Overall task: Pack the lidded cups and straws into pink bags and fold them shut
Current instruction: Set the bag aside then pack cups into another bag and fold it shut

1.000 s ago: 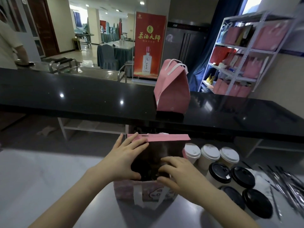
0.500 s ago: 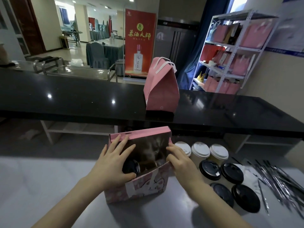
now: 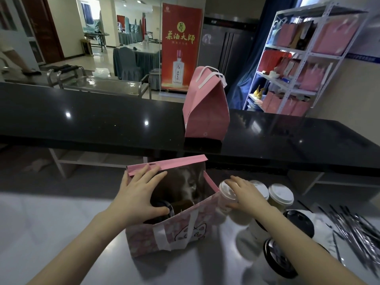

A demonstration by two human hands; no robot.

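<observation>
I see the open pink bag (image 3: 170,237) standing on the pale bench (image 3: 51,227), its near face printed with a cartoon animal that the white handle partly covers. My left hand (image 3: 139,194) lies spread wide over the bag's left rim, fingers on the far flap, hiding most of a dark-lidded cup (image 3: 164,208) inside; the rest of the interior is too dim to make out. My right hand (image 3: 244,196) is wrapped around a white-lidded cup (image 3: 227,196) just right of the bag, touching its side. Two more white-lidded cups (image 3: 280,195) stand behind my wrist, one mostly hidden. My forearm covers part of the black-lidded cups (image 3: 298,221) nearer me. The wrapped straws (image 3: 357,235) at the right edge are blurred and cut off. A folded pink bag (image 3: 207,112) sits on the far black counter (image 3: 92,120). Beyond it a red banner (image 3: 181,48) shows a bottle and four large gold Chinese characters; the smaller line beneath is unreadable.
</observation>
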